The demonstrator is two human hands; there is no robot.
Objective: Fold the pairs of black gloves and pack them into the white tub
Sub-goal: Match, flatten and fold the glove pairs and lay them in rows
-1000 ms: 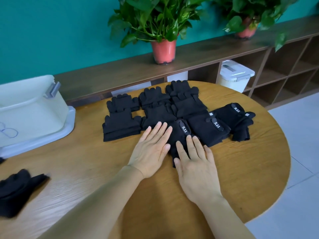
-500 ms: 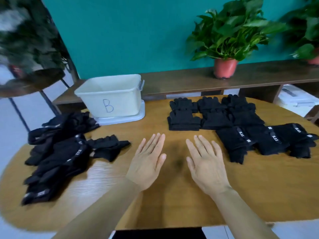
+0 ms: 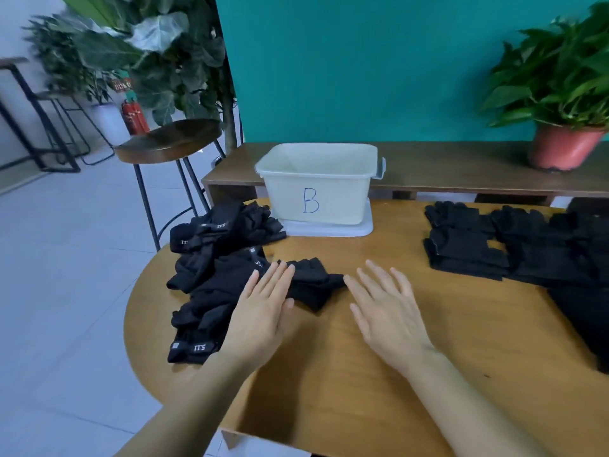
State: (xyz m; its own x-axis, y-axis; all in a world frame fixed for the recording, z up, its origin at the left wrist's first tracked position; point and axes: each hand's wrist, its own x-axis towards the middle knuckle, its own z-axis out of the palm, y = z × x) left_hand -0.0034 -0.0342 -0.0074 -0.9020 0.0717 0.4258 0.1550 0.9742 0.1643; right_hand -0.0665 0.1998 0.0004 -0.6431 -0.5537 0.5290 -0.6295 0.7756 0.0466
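Now both hands flat and empty, left hand and right hand reaching the unfolded glove pile at left; next grab a pair.

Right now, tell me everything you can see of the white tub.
The white tub is a rectangular bin of what looks like slightly translucent plastic, standing upright and open at the far edge of the wooden table. A blue letter B is handwritten on its near wall. A grey clip handle shows at its right rim. It sits on a pale flat lid or tray. What shows of its inside looks empty. The loose gloves lie close at its left; neither hand touches it.
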